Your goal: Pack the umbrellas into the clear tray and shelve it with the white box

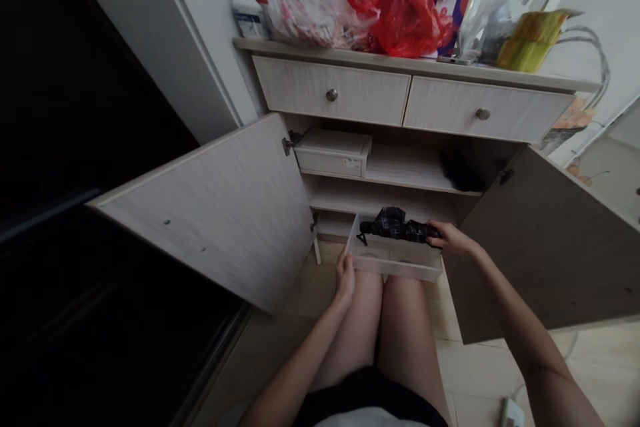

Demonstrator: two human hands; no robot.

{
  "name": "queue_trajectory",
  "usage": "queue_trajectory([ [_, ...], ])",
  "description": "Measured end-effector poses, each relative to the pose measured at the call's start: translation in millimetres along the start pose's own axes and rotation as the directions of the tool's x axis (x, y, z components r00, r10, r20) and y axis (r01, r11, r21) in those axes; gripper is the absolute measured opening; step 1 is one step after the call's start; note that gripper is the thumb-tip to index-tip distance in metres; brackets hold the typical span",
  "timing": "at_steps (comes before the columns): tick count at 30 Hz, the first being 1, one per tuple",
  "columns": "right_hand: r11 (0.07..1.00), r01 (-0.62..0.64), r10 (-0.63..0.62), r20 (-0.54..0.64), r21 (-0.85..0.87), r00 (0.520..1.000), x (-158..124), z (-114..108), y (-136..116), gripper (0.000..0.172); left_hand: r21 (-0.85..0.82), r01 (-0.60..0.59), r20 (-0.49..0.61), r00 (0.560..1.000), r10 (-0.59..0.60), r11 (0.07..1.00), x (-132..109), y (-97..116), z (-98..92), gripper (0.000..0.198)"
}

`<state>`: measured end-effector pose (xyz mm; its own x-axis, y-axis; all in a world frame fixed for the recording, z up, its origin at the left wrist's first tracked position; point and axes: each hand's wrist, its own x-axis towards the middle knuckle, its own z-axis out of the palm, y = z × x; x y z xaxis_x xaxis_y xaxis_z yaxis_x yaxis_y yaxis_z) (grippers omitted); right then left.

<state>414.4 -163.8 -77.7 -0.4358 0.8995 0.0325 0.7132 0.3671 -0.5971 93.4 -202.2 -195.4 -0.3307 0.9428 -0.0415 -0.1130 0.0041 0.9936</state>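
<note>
A translucent plastic drawer bin (400,268) rests over my knees in front of the open cabinet. My left hand (345,275) grips its near left corner, fingers against the side wall. In my right hand (447,238) is one end of a dark plaid folding umbrella (395,223). The umbrella lies level across the bin, its handle and strap toward the left wall. Whether it touches the bin's bottom I cannot tell.
Both cabinet doors, left (215,207) and right (545,247), stand swung out beside me. On the upper shelf are a white drawer box (333,152) and a dark item (463,170). A red plastic bag (395,3) and a white bottle (249,17) sit on the cabinet top.
</note>
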Motion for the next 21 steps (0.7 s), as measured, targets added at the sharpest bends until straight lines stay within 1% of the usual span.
queue_trajectory([
  [3,0.988,-0.024,0.035,0.069,-0.153,0.997,13.8,7.5,1.6,0.028,0.005,0.035,-0.016,0.999,-0.035,0.999,-0.2,-0.3,-1.1,0.042],
  [5,0.96,-0.03,0.052,0.072,-0.28,0.996,22.2,11.6,2.2,0.03,0.0,0.035,0.0,0.999,-0.035,0.999,-0.6,0.8,-3.2,0.042],
  [8,0.868,-0.021,0.047,0.041,-0.496,0.998,30.0,18.1,-2.7,0.034,-0.021,0.0,0.046,0.999,0.001,1.0,-1.6,3.9,-6.6,0.045],
  [10,0.798,-0.028,0.068,0.044,-0.602,0.997,33.1,24.5,-9.5,0.033,-0.034,-0.016,0.061,0.998,0.018,0.999,-2.3,5.8,-7.9,0.047],
  [12,0.74,-0.041,0.107,0.057,-0.672,0.993,36.3,31.8,-16.8,0.031,-0.042,-0.013,0.067,0.998,0.016,0.999,-2.8,6.9,-8.0,0.048],
  [14,0.7,-0.048,0.141,0.072,-0.712,0.987,40.6,36.2,-22.0,0.03,-0.046,-0.023,0.07,0.997,0.026,0.999,-3.0,7.0,-7.7,0.047],
  [15,0.698,-0.051,0.156,0.082,-0.715,0.984,43.4,35.5,-23.0,0.032,-0.045,-0.033,0.072,0.997,0.036,0.998,-3.0,6.5,-7.7,0.047],
  [17,0.739,-0.096,0.195,0.076,-0.666,0.978,50.4,25.5,-20.6,0.034,-0.028,-0.047,0.069,0.996,0.048,0.999,-2.9,5.0,-8.4,0.046],
  [18,0.766,-0.154,0.217,0.025,-0.624,0.976,54.7,15.9,-17.0,0.034,-0.015,-0.043,0.062,0.997,0.044,0.999,-2.8,4.0,-9.0,0.046],
  [19,0.782,-0.236,0.239,-0.072,-0.577,0.968,59.3,3.9,-11.7,0.034,-0.002,-0.032,0.054,0.998,0.032,0.999,-2.6,3.0,-9.8,0.046],
  [20,0.78,-0.334,0.263,-0.207,-0.53,0.942,64.3,-9.9,-5.0,0.036,0.003,-0.02,0.047,0.999,0.02,1.0,-2.5,2.1,-10.5,0.046],
  [21,0.759,-0.438,0.285,-0.359,-0.482,0.889,69.5,-24.4,3.0,0.038,0.003,-0.015,0.045,0.999,0.015,1.0,-2.3,1.3,-11.2,0.046],
])
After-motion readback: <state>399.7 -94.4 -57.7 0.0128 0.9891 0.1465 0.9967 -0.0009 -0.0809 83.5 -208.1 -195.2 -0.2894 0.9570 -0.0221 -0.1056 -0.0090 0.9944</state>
